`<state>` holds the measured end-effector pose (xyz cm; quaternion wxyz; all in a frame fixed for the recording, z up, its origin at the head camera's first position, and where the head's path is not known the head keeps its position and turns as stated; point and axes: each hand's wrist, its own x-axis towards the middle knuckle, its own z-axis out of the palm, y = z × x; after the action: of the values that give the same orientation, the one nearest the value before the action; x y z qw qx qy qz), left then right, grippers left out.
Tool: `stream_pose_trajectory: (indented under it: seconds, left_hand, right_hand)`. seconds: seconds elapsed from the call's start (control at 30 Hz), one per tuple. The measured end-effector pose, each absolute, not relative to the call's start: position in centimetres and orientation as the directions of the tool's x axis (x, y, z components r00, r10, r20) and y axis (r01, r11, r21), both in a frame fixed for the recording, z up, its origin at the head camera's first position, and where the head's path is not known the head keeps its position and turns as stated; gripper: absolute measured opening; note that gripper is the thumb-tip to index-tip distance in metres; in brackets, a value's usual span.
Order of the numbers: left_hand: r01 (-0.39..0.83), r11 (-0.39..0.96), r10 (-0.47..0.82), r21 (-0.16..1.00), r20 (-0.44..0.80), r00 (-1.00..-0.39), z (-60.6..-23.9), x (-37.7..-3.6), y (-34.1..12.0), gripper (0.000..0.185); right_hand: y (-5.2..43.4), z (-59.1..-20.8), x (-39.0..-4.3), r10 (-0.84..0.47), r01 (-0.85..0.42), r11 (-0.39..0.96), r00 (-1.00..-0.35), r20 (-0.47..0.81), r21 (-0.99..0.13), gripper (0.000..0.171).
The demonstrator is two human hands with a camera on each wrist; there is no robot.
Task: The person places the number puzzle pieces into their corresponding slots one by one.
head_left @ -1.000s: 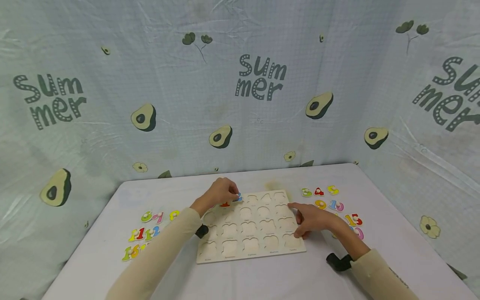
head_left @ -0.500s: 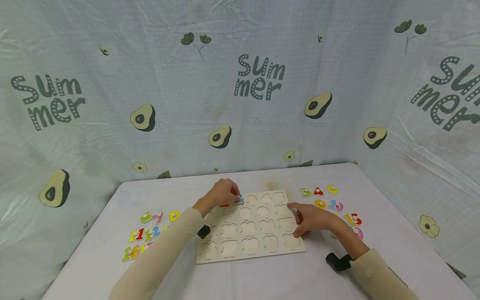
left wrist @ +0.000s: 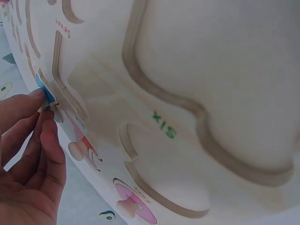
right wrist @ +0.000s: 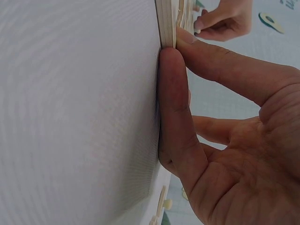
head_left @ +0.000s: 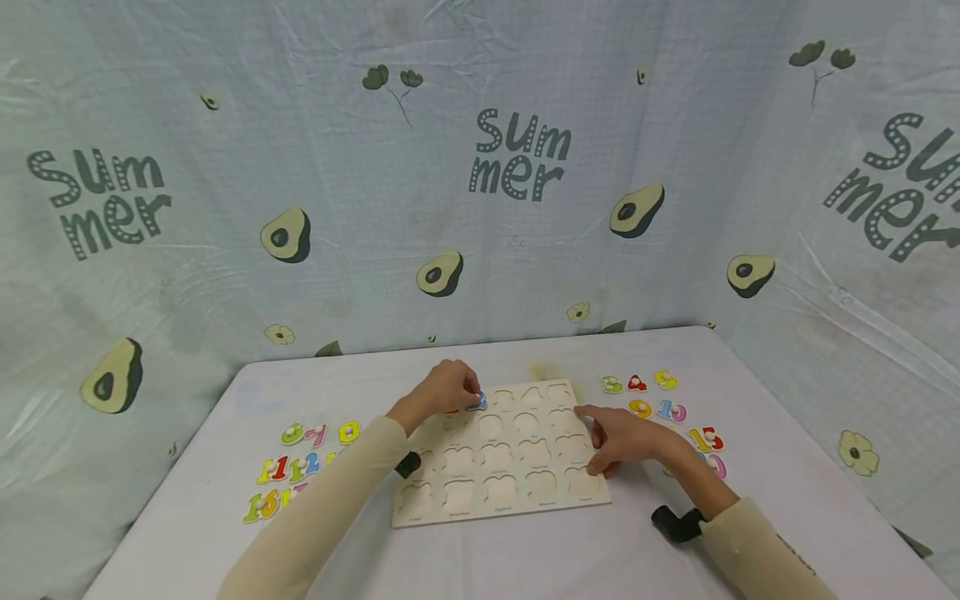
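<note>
A pale wooden number puzzle board (head_left: 517, 454) lies on the table with rows of cut-out recesses. My left hand (head_left: 444, 388) pinches a blue number 2 puzzle piece (head_left: 477, 402) at the board's far left part, by its top row. In the left wrist view the blue piece (left wrist: 47, 91) looks tilted at its recess; the fingertips hide part of it. A red-orange number piece (left wrist: 84, 145) and a pink number piece (left wrist: 136, 202) sit in the recesses beside it. At the board's right edge my right hand (head_left: 630, 437) grips the rim, thumb on the face, a curled finger against the side (right wrist: 166, 23).
Several colourful number pieces (head_left: 279, 468) lie left of the board, partly behind the left sleeve. More pieces (head_left: 671, 411) lie to its right, some hidden by the right hand. A printed cloth (head_left: 517, 250) hangs behind the white table (head_left: 480, 550).
The blue number 2 piece has shifted slightly down and settled lower on the board with my left hand. My right hand stays on the board's edge.
</note>
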<state>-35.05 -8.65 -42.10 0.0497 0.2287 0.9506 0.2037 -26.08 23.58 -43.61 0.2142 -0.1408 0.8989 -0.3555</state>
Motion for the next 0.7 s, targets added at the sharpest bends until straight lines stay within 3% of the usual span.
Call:
stream_pose_trajectory:
  seconds: [0.3, 0.7]
  left_hand:
    - [0.405, 0.813, 0.457, 0.419, -0.026, -0.889, -42.02, -34.80, -8.57, 0.007]
    - [0.463, 0.835, 0.487, 0.298, -0.008, -0.873, -42.09, -34.62, -8.54, 0.007]
  right_hand:
    - [23.52, -43.60, -26.08, -0.401, -0.105, 0.721, -0.870, -0.288, -0.685, 0.096]
    - [23.46, -43.64, -26.15, -0.392, -0.097, 0.725, -0.873, -0.292, -0.682, 0.096]
